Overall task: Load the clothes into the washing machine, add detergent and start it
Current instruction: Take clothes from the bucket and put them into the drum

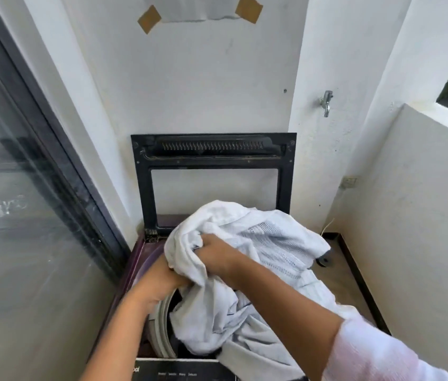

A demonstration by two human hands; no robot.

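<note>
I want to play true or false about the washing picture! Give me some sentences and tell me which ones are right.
1. The washer lid is open. True.
2. Both hands hold the clothes. True: the left hand and right hand grip the white bundle.
3. The clothes are red. False: they are white and pale blue.
4. A tap is on the wall to the right. True.
5. The clothes lie on the floor. False: they are held over the washer's opening.
6. The paper on the wall is held by nails. False: brown tape holds it.
</note>
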